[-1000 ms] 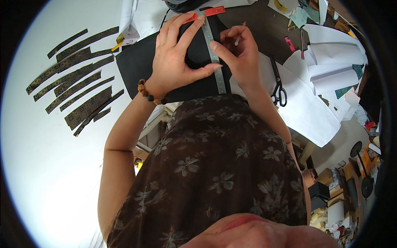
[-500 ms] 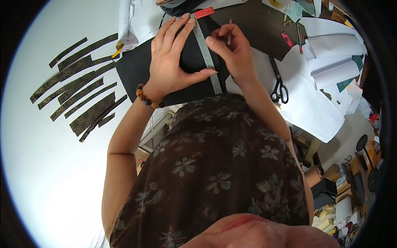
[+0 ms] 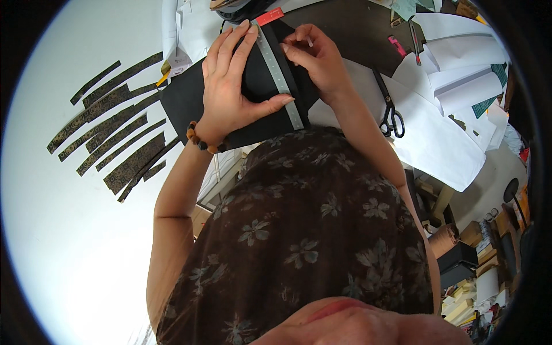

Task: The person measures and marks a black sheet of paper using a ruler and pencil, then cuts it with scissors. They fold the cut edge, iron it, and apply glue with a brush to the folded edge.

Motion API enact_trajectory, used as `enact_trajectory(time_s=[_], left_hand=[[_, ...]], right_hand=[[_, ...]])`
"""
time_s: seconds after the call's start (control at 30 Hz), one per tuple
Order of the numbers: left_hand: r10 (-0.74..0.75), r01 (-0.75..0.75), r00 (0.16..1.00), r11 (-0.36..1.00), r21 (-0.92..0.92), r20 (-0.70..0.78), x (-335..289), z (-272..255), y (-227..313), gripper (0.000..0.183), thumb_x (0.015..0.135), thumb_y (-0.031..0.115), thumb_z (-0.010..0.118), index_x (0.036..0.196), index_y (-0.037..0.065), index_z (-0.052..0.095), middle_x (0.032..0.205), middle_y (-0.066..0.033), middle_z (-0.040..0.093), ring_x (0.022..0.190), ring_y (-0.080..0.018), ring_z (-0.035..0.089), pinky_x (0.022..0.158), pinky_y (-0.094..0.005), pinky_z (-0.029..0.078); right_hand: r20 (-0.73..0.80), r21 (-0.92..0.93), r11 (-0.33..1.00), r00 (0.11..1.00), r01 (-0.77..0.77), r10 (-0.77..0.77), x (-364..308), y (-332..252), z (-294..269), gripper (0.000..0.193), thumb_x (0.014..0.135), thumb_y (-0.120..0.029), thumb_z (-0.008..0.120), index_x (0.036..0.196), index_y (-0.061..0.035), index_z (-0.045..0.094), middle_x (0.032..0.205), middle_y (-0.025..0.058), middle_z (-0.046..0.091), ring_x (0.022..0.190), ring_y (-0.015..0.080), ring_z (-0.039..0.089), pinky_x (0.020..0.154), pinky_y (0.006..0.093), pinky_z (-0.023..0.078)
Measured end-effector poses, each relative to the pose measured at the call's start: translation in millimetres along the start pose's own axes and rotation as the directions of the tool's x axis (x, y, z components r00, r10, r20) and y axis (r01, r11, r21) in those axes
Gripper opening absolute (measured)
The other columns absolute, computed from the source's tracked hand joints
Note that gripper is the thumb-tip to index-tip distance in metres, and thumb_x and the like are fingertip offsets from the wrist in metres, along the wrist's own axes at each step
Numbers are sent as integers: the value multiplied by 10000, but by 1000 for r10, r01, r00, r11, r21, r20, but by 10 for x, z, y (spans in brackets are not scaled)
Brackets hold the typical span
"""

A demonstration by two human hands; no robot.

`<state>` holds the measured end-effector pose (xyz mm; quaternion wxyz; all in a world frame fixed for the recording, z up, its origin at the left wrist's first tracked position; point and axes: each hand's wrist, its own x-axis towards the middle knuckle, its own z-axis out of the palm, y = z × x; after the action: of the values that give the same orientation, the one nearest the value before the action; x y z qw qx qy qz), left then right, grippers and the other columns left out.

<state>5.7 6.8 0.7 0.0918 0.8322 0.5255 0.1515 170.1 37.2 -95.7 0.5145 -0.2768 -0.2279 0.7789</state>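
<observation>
Black fabric (image 3: pixel 183 106) lies at the near edge of the worktable, with a metal ruler (image 3: pixel 270 60) running from far to near across it. A red end piece (image 3: pixel 269 16) shows at the ruler's far tip. My left hand (image 3: pixel 225 92) lies spread over the cloth, fingertips and thumb pressing on the ruler. Just right of the ruler, my right hand (image 3: pixel 322 63) is closed in a pinch around a slim pale stick (image 3: pixel 310 42). Most of that stick is hidden by the fingers, and its kind does not show.
Patterned dark strips (image 3: pixel 135 161) are laid out on the white surface at left. Black-handled scissors (image 3: pixel 389 109) rest on white paper (image 3: pixel 431 141) at right. Farther back are a pink small tool (image 3: pixel 397 46), a craft knife (image 3: pixel 415 41) and paper rolls (image 3: pixel 468 60).
The ruler, both hands and the cloth under them appear slightly farther left, as the whole view has shifted a little. My right hand has moved a bit up along the ruler's right side.
</observation>
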Motion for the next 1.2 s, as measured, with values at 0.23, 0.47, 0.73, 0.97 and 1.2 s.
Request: enact_trajectory(time_s=[0.23, 0.47, 0.73, 0.97, 1.2], left_hand=[[8, -8, 1000, 1000, 1, -3, 13, -1, 7, 1026, 614, 578, 834, 1417, 51, 473, 1463, -145, 446, 1350, -371, 401, 1078, -471, 317], [10, -10, 1000, 1000, 5, -1, -3, -6, 0, 1027, 623, 587, 828, 1420, 50, 466, 1464, -145, 442, 1344, -367, 400, 1079, -466, 312], [13, -13, 1000, 1000, 17, -5, -6, -2, 6, 1024, 627, 602, 818, 1416, 51, 469, 1464, -145, 443, 1334, -365, 409, 1077, -467, 315], [35, -34, 999, 999, 15, -15, 3, 12, -9, 1019, 626, 596, 823, 1418, 59, 471, 1459, -141, 452, 1327, -365, 417, 1071, -469, 327], [71, -71, 997, 997, 6, 11, 42, -35, 67, 994, 646, 501, 844, 1439, 53, 447, 1473, -166, 428, 1326, -353, 419, 1081, -457, 321]], right_hand=[[15, -138, 984, 994, 110, -109, 170, -16, 144, 218, 888, -134, 730, 845, -127, 516, 785, -64, 549, 695, 24, 471, 648, 187, 368], [35, -50, 998, 999, 35, -33, 210, -38, 126, 241, 853, -110, 759, 841, -114, 518, 790, -54, 557, 717, 26, 514, 671, 188, 434], [39, -51, 999, 999, 0, 2, 210, -35, 89, 195, 873, -134, 741, 853, -109, 548, 783, -65, 535, 714, 23, 491, 659, 182, 416], [17, -218, 976, 1000, 3, 1, 118, -80, 64, 213, 874, -148, 746, 848, -131, 536, 755, -77, 497, 683, 21, 429, 650, 204, 356], [131, -206, 979, 991, -5, 32, -307, -25, -150, 313, 830, -144, 790, 935, -129, 496, 862, -35, 562, 804, 57, 516, 738, 215, 425]])
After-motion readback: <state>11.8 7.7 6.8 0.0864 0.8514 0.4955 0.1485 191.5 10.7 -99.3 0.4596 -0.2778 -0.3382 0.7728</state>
